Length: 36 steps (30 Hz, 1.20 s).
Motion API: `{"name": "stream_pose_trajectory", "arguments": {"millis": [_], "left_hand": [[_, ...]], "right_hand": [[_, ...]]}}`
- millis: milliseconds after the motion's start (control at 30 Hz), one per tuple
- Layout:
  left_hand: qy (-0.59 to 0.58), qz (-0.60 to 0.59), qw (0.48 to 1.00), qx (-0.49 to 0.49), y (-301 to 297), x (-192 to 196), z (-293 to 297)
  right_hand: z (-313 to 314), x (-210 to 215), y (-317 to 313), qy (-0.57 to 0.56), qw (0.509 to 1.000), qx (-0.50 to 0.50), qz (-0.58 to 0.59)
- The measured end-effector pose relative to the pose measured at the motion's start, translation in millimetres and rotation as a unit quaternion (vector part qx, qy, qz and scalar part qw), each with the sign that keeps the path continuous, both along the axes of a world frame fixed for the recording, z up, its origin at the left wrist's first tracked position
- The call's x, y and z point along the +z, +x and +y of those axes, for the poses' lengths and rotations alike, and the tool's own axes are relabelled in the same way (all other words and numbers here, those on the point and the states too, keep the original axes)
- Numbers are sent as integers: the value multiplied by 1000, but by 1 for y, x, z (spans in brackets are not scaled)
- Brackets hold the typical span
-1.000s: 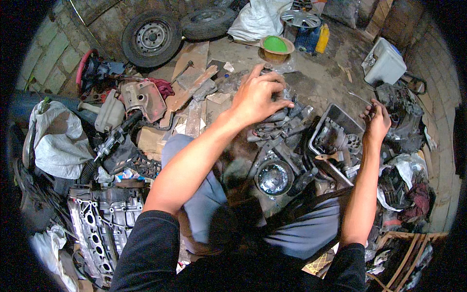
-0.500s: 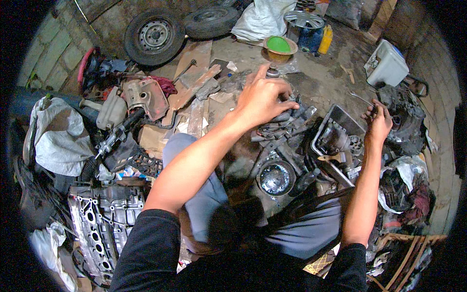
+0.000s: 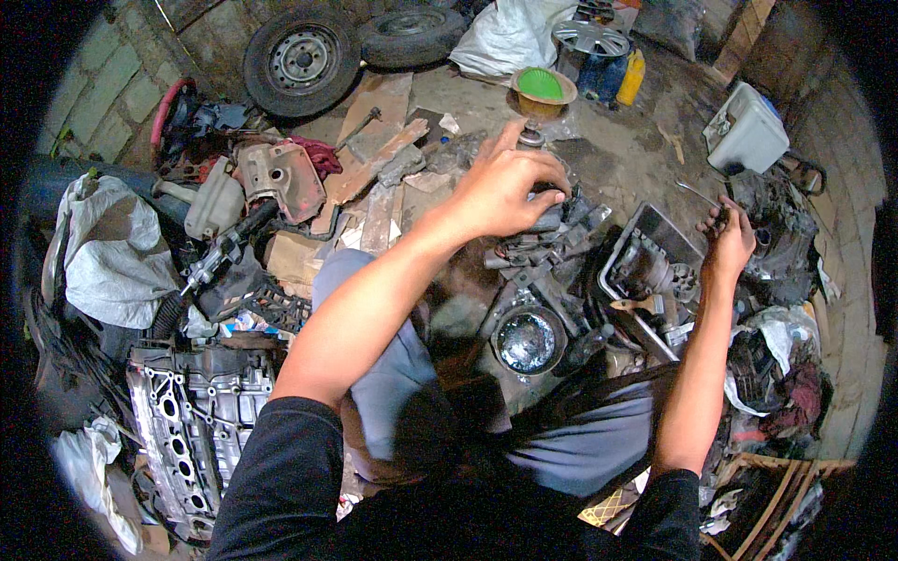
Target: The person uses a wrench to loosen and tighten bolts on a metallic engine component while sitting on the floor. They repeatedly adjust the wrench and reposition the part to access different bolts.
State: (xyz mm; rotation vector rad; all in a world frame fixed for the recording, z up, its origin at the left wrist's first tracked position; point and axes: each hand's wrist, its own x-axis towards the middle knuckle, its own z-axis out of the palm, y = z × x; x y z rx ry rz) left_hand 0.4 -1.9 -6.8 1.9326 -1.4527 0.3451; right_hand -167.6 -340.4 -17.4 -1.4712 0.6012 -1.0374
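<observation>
My left hand (image 3: 510, 185) is held out over the middle of the floor, index finger stretched and the other fingers loosely curved, thumb apart. Just beyond its fingers shows a dark round cap with a silvery ring (image 3: 530, 138); the hand hides what is below it. My right hand (image 3: 731, 238) is closed on a slim, slightly curved metal tool (image 3: 695, 194), whose exact kind is too small to tell. Left of that hand, a grey rectangular pan (image 3: 614, 269) holds greasy metal parts. A paintbrush (image 3: 645, 304) lies at the pan's near end. Nearer me stands a round container of shiny liquid (image 3: 526, 342).
An engine cylinder head (image 3: 201, 416) lies at left, near a white sack (image 3: 112, 252). Wheels (image 3: 301, 58) lean at the back, beside a basin with a green insert (image 3: 543, 86) and a yellow bottle (image 3: 632, 77). A white bin (image 3: 745, 131) stands far right.
The whole view has shifted slightly. My left thumb has drawn a little closer to the fingers. The right hand keeps its hold on the slim metal tool.
</observation>
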Motion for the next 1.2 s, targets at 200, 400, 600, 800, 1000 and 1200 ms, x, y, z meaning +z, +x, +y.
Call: {"name": "stream_pose_trajectory", "arguments": {"millis": [200, 400, 600, 800, 1000, 1200], "left_hand": [[28, 17, 999, 36, -5, 1, -5], [30, 7, 995, 92, -9, -1, -6], [41, -40, 996, 61, -7, -4, -6], [26, -10, 1000, -4, 5, -1, -1], [19, -4, 999, 47, -4, -1, -5], [16, -2, 997, 81, -12, 0, -7]], "right_hand": [[-6, -2, -3, -4, 1000, -3, -7], [-3, 2, -5, -8, 1000, -7, 15], [-5, 0, -4, 3, 1000, -7, -1], [-8, -3, -3, -13, 1000, -5, 2], [1, 3, -2, -8, 1000, -14, 11], [-5, -3, -2, -16, 1000, -6, 3]]}}
